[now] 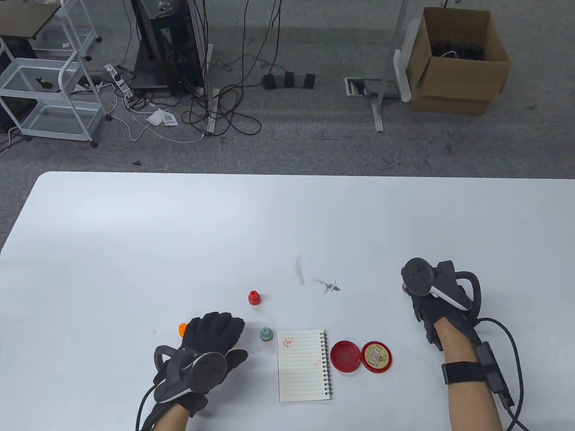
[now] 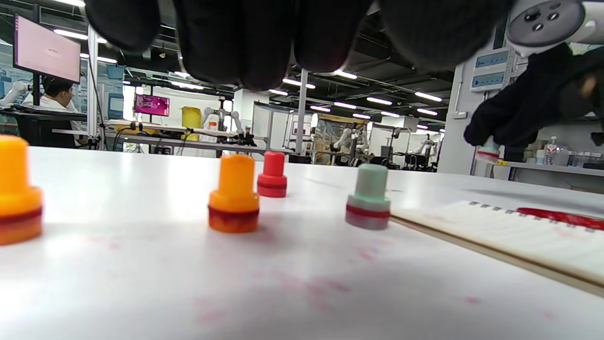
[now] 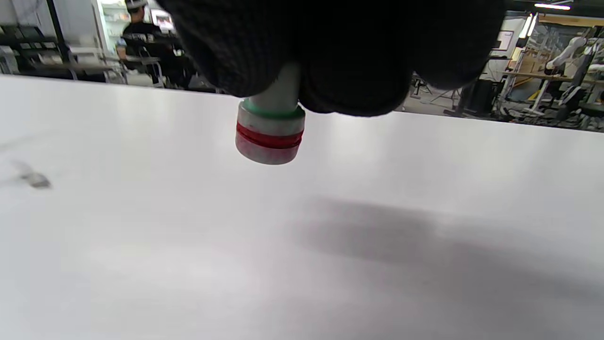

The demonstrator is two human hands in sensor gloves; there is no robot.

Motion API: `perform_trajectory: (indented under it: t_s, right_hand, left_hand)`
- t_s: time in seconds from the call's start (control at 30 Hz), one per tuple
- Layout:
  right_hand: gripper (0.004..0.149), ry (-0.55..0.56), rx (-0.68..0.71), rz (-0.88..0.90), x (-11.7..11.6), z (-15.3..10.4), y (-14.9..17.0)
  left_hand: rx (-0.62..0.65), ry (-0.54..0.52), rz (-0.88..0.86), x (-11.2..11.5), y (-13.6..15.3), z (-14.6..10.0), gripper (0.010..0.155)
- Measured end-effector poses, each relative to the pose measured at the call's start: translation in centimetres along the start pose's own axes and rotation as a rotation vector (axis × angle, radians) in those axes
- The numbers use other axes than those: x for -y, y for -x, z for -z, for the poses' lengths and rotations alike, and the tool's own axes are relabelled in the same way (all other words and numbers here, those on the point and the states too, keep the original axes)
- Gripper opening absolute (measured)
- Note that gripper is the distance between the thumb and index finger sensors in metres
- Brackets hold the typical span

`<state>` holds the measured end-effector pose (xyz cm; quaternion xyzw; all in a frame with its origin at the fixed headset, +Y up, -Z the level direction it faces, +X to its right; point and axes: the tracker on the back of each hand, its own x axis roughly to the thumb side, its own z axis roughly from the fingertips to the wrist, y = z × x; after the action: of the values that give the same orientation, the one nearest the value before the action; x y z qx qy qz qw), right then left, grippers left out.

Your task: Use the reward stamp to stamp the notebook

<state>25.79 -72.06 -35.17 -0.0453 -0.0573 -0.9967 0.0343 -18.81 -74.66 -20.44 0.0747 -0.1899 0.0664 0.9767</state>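
Observation:
The spiral notebook (image 1: 303, 366) lies open on the white table (image 1: 287, 215), with one red stamp mark (image 1: 288, 342) at its top left corner. My right hand (image 1: 409, 287) is off to the right of it and pinches a grey-green stamp with a red band (image 3: 270, 137), holding it upright a little above the table. That stamp also shows in the left wrist view (image 2: 487, 154). My left hand (image 1: 215, 325) rests empty on the table left of the notebook, fingers extended. The open red ink pad (image 1: 345, 356) and its lid (image 1: 376, 356) sit right of the notebook.
Loose stamps stand near my left hand: a red one (image 1: 254, 297), a green one (image 1: 266, 333) by the notebook's top left corner, and an orange one (image 1: 182, 328) partly behind my fingers. The left wrist view shows two orange stamps (image 2: 233, 196) (image 2: 16, 193). Grey smudges (image 1: 328, 285) mark the table.

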Motion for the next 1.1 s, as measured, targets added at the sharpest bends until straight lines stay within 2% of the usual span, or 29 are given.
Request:
perform_trajectory:
  t_s: [0.17, 0.43, 0.53, 0.7, 0.77, 0.87, 1.1]
  right_hand:
    - [0.053, -0.046, -0.035, -0.106, -1.6, 1.2, 0.4]
    - [0.054, -0.103, -0.045, -0.120, -3.9, 1.7, 0.5]
    - [0.054, -0.091, -0.046, -0.112, -4.1, 1.7, 0.6]
    - [0.054, -0.098, -0.052, -0.107, -4.1, 1.7, 0.7]
    - [0.060, -0.108, -0.065, -0.090, -3.9, 1.6, 0.9]
    - [0.064, -0.103, -0.084, 0.000, -3.0, 1.3, 1.2]
    - [0.064, -0.046, -0.043, 0.017, -0.2, 0.1, -0.1]
  left_hand:
    - [-0.004, 0.002, 0.002, -0.1, 0.1, 0.1, 0.068]
    - [-0.004, 0.007, 0.006, -0.1, 0.1, 0.1, 0.068]
    - [-0.004, 0.009, 0.008, -0.1, 0.1, 0.1, 0.067]
    - [0.000, 0.018, 0.005, -0.1, 0.1, 0.1, 0.067]
    - [0.004, 0.014, 0.007, -0.3, 0.0, 0.0, 0.067]
    - [0.009, 0.004, 0.006, -0.5, -0.2, -0.1, 0.067]
    - [0.006, 0.002, 0.010, -0.6, -0.1, -0.1, 0.066]
